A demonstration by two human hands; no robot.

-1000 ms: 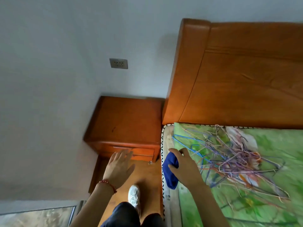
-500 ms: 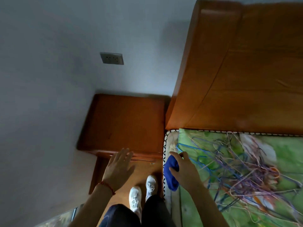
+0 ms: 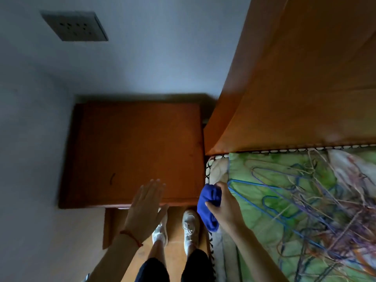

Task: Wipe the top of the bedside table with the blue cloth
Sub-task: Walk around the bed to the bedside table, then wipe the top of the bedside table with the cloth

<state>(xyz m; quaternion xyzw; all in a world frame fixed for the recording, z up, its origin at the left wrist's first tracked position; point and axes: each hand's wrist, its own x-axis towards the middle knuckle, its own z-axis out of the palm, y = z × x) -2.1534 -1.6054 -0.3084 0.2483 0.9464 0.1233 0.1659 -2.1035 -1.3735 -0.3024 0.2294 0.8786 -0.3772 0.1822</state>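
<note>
One blue cloth (image 3: 208, 208) is bunched in the right hand (image 3: 226, 208); the left hand (image 3: 145, 208), fingers spread, hovers at the desk's (image 3: 132, 151) front edge.

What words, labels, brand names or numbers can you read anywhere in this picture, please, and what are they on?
None can be read.
Socket plate: only holes, no lettering visible.
Table: bare wood with a small dark mark, no label.
Cloth, bunched in the right hand: plain blue, no tag in view.
Shoes: too blurred to tell any logo.
Bed cover: a printed pattern, no text.
</note>
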